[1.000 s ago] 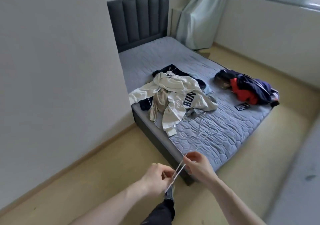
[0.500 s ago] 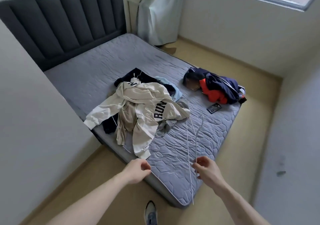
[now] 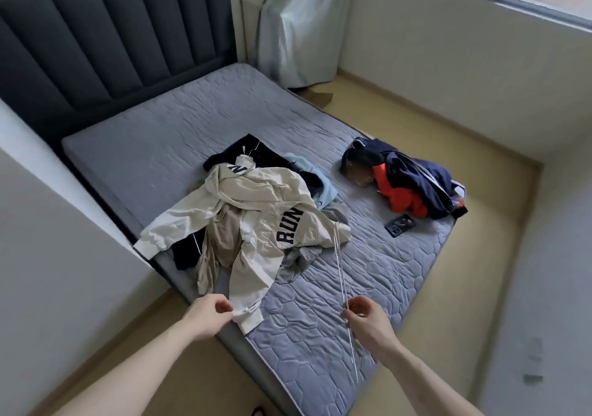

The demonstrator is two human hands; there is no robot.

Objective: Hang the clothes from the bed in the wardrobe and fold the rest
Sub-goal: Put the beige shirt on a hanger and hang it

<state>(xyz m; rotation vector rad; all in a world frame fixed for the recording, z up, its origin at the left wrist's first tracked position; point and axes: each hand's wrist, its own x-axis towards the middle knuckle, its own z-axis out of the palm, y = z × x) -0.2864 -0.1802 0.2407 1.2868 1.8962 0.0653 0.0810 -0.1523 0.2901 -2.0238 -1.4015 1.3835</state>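
Pinching a cream sleeve (image 3: 248, 311) at the bed's (image 3: 320, 345) edge, left fingers (image 3: 224, 307); right fingers (image 3: 354, 309) clamp a hanger (image 3: 340, 274).

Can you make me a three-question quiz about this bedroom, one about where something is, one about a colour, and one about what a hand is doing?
1. Where does the phone lie?
A. on the floor
B. on the bed, beside the navy and orange clothes
C. on the windowsill

2. What colour is the jacket with the letters RUN?
A. cream
B. green
C. red

3. What is the right hand doing?
A. lying flat on the bed
B. hanging with nothing in it
C. pinching thin white wire hangers

Answers:
1 B: the dark phone sits on the grey mattress next to that pile, near the bed's edge.
2 A: the fabric around the dark letters is cream.
3 C: its fingertips close on the wires, which reach out over the bed.
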